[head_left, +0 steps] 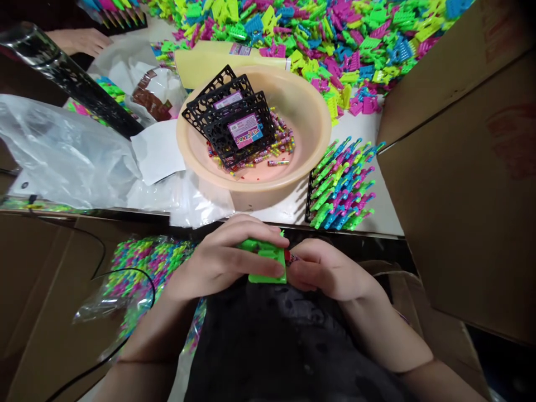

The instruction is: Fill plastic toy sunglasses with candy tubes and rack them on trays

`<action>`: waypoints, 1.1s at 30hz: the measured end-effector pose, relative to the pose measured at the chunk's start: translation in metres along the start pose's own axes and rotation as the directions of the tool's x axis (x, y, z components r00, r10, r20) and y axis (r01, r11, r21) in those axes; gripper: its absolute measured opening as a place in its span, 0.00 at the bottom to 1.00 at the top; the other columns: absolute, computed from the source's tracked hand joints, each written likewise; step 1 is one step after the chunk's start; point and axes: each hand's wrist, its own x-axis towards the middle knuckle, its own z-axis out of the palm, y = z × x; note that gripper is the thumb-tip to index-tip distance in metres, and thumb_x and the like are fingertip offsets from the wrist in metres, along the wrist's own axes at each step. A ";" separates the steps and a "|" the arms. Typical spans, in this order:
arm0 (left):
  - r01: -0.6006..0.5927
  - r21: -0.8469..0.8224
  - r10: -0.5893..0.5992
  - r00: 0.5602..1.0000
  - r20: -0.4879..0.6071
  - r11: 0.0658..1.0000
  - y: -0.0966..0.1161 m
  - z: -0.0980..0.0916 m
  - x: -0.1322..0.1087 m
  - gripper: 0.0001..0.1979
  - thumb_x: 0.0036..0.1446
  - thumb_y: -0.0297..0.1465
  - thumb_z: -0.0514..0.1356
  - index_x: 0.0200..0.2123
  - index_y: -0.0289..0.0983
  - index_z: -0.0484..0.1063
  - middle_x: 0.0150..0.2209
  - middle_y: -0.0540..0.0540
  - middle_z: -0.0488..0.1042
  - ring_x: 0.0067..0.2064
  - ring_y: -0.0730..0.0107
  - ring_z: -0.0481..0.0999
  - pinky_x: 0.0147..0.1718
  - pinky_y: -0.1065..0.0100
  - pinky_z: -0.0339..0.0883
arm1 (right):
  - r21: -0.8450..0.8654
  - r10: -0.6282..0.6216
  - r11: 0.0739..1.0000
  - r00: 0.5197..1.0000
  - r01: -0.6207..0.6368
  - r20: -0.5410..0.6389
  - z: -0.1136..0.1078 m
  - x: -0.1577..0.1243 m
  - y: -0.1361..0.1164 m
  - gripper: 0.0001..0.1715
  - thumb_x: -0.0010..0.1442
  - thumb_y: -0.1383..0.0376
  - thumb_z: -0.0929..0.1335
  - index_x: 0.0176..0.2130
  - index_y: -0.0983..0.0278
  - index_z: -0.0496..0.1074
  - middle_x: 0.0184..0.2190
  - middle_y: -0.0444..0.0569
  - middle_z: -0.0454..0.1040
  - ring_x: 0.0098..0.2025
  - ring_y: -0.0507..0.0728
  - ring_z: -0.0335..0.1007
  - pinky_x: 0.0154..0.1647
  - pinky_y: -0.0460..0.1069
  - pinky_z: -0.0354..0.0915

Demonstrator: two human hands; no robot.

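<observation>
In front of my body, my left hand (221, 257) is closed around a bright green plastic toy (268, 276), its fingers lying across the top. My right hand (330, 271) pinches a small candy tube (292, 257) with a red end against the toy's right side. Whether the tube reaches inside the toy is hidden by the fingers. Just beyond the hands stands a peach basin (312, 123) with several more candy tubes (278, 163) at its bottom. Black lattice trays (226, 125) with "Toy Candy" labels lean in the basin.
Colourful plastic toys (335, 44) are heaped across the back. A filled rack of toys (343, 184) stands right of the basin, beside cardboard boxes (464, 184). At left are a black post (71, 78), plastic bags (71, 156), a cable and another person's hand (81, 42).
</observation>
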 end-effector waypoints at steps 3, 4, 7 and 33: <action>0.031 -0.033 -0.033 0.998 -0.054 0.999 -0.009 0.004 -0.005 0.11 0.57 0.25 0.55 0.42 0.43 0.72 0.45 0.43 0.74 0.47 0.65 0.73 0.45 0.62 0.68 | -0.037 -0.001 0.999 1.000 0.000 -0.022 -0.002 0.004 -0.003 0.30 0.58 0.45 0.59 0.17 0.64 0.61 0.14 0.40 0.55 0.17 0.47 0.47 0.16 0.45 0.44; 0.046 -0.032 -0.049 0.993 -0.108 0.998 -0.013 0.007 -0.007 0.13 0.57 0.23 0.55 0.44 0.42 0.71 0.44 0.43 0.74 0.47 0.66 0.73 0.44 0.62 0.69 | -0.032 -0.006 0.999 0.998 0.005 -0.056 -0.002 0.006 -0.003 0.29 0.58 0.47 0.60 0.19 0.65 0.63 0.14 0.40 0.56 0.17 0.47 0.48 0.16 0.45 0.44; 0.147 -0.090 -0.168 0.940 -0.298 0.985 -0.021 0.022 -0.013 0.18 0.54 0.20 0.57 0.46 0.41 0.66 0.42 0.44 0.75 0.45 0.67 0.75 0.42 0.65 0.70 | 0.056 -0.015 0.998 0.977 0.027 -0.212 -0.005 0.011 -0.002 0.18 0.57 0.51 0.64 0.32 0.64 0.64 0.13 0.35 0.57 0.14 0.45 0.47 0.14 0.42 0.43; 0.214 0.091 -0.111 0.771 -0.627 0.973 -0.030 0.051 -0.017 0.14 0.46 0.18 0.64 0.36 0.38 0.70 0.32 0.51 0.74 0.36 0.75 0.72 0.36 0.73 0.67 | 0.460 -0.037 0.752 0.727 0.472 -0.686 0.012 0.044 0.013 0.12 0.46 0.59 0.74 0.26 0.64 0.72 0.21 0.41 0.72 0.24 0.48 0.66 0.28 0.44 0.66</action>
